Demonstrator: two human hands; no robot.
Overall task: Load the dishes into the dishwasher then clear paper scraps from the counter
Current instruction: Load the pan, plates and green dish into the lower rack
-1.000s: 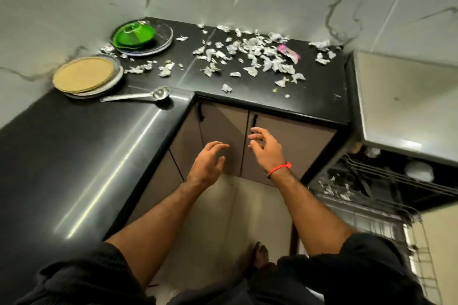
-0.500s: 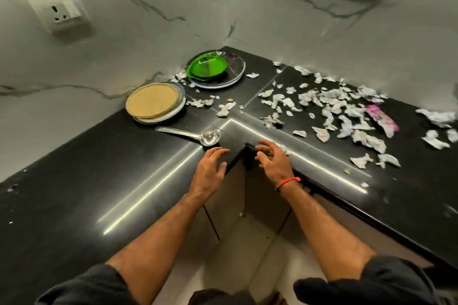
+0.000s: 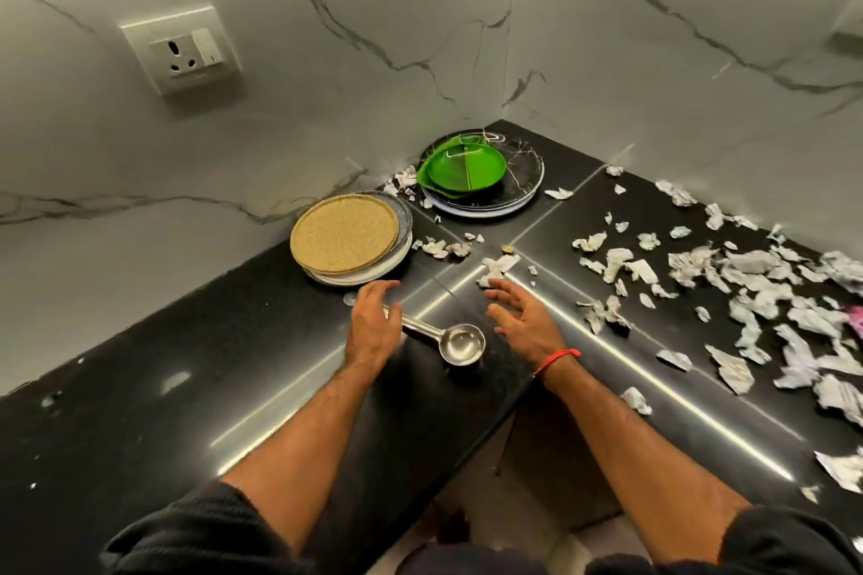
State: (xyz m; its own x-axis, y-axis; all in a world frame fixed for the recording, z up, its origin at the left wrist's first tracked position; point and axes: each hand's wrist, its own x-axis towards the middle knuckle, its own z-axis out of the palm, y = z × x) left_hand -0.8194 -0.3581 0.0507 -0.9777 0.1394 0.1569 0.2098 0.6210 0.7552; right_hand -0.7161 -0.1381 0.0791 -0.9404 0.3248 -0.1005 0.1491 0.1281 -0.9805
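A steel ladle (image 3: 455,343) lies on the black counter (image 3: 187,388), its handle running left under my left hand (image 3: 373,324). My left hand hovers over the handle with loosely curved fingers and holds nothing that I can see. My right hand (image 3: 525,317) is spread open just right of the ladle's bowl. Behind the hands sits a tan round plate (image 3: 344,233) on a stack of white plates. In the corner a green divided dish (image 3: 462,168) rests on a dark plate (image 3: 525,175). Torn paper scraps (image 3: 747,289) litter the counter's right side.
Marble walls meet at the corner behind the dishes. A wall socket (image 3: 182,48) is on the left wall. A few scraps (image 3: 443,247) lie between the plate stack and my hands. The counter's inner edge drops to the floor below my forearms.
My view has risen from the cabinets and open dishwasher to the counter. Both hands moved forward over the counter, on either side of the ladle.
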